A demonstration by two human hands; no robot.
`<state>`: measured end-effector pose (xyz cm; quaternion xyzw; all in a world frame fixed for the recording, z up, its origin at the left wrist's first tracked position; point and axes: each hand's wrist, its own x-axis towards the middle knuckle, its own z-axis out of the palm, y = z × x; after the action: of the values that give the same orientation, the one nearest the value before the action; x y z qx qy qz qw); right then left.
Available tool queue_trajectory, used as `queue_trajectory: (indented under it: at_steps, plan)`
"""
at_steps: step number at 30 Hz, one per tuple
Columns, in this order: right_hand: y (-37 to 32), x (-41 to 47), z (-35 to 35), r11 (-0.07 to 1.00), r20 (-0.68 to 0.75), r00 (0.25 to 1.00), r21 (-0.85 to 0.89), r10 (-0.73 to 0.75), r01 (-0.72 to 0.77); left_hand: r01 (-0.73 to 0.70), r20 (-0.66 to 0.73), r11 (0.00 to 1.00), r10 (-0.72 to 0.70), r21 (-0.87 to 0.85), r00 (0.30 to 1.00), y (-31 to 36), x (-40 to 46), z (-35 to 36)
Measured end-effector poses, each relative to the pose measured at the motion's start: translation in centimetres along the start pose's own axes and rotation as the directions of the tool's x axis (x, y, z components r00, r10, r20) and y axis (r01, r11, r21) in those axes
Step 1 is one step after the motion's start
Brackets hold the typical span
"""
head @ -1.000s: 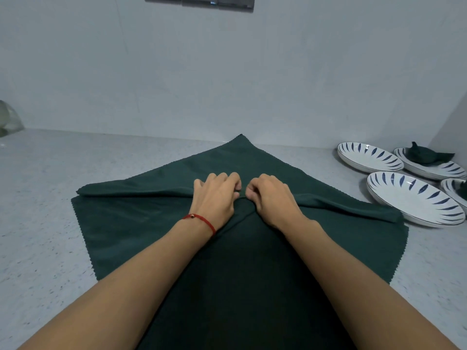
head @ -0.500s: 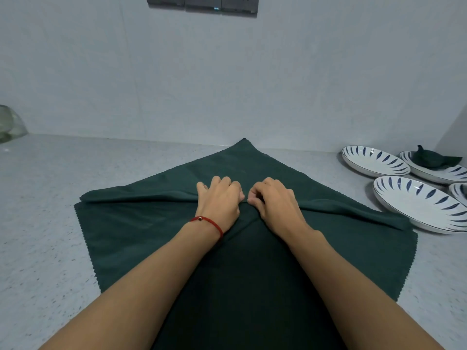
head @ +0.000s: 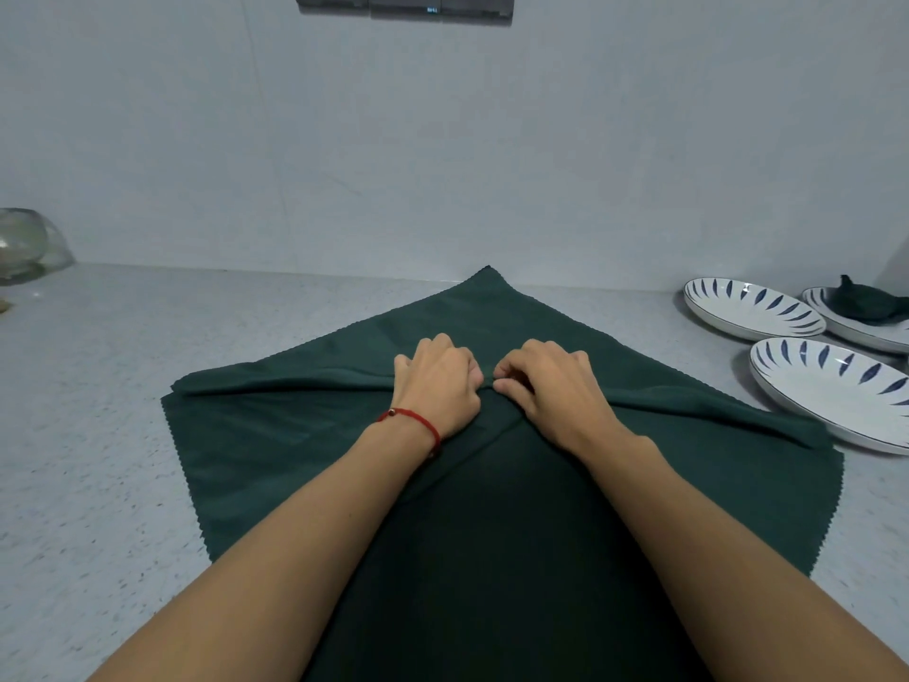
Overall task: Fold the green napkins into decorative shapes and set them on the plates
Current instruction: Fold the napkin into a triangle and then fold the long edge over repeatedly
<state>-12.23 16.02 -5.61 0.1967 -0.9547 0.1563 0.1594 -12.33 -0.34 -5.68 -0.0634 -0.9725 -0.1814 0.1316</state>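
A large dark green napkin [head: 275, 435] lies spread on the grey counter, one corner pointing at the wall. A raised fold runs across its middle from left to right. My left hand [head: 438, 381], with a red string at the wrist, and my right hand [head: 546, 381] sit side by side at the middle of that fold, fingers curled and pinching the cloth. Three white plates with blue leaf marks stand at the right: a near one [head: 836, 391], a far one [head: 747, 307], and one [head: 846, 327] that carries a folded green napkin [head: 865, 302].
The pale wall runs close behind the napkin's far corner, with dark sockets [head: 403, 2] high on it. A glass bowl [head: 24, 243] stands at the far left of the counter [head: 98, 366]. The near plate almost touches the napkin's right edge.
Both hands have rolled the fold a little farther from me, toward the napkin's far corner. The camera has tilted, so everything sits lower in view.
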Motion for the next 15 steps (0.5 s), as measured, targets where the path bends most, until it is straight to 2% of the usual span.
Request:
queue_trajectory:
  at_steps: [3,6,10,15]
  plan:
    - [0.3,-0.2,0.2,0.999,-0.009,1.000,0.040,-0.013,0.014,0.003,-0.015,1.000,-0.003,-0.029,1.000,-0.2,0.0,0.3]
    - [0.4,0.4,0.4,0.999,0.016,0.999,0.022,0.028,-0.028,-0.066,-0.054,0.996,0.062,-0.068,0.997,-0.7,-0.4,0.4]
    - [0.1,0.7,0.6,0.995,0.008,0.996,0.046,0.091,-0.091,-0.104,-0.015,0.988,0.103,-0.110,0.995,-1.6,-0.3,-0.2]
    - [0.0,0.0,0.8,0.993,-0.103,0.989,0.048,0.108,-0.103,-0.188,-0.020,0.982,0.188,0.012,0.982,-1.6,0.2,0.0]
